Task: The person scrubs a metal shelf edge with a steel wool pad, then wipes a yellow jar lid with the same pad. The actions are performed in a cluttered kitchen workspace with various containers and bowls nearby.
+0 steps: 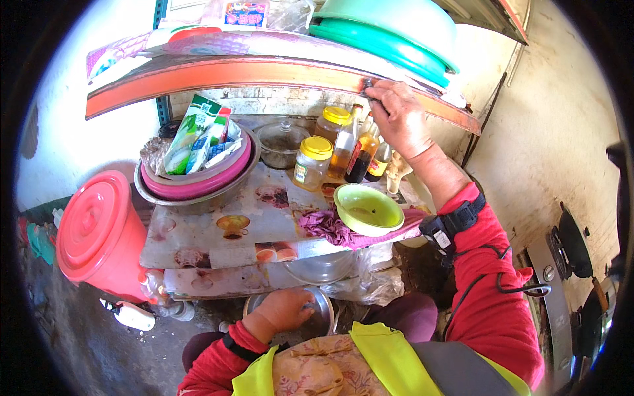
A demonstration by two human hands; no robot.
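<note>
My right hand (398,114) is raised to the shelf, with a dark scouring pad (366,87) pinched in its fingers. The pad presses against the orange front edge (257,73) of the shelf, where a reddish-brown wet patch shows. Lower down, my left hand (287,309) is curled over a metal basin (324,304) in front of my lap. Whether its fingers hold the rim or something small is unclear. Below my right forearm, a light green plastic bowl (369,210) rests partly on a crumpled purple cloth (327,228) at the table's front edge.
Glass bottles (364,153) and yellow-lidded jars (313,163) stand under the shelf beside a lidded glass pot (282,143). Stacked basins (198,180) hold packets at left. A pink lidded bucket (99,232) is on the floor. Green basins (386,34) sit above; a wok (574,242) is at right.
</note>
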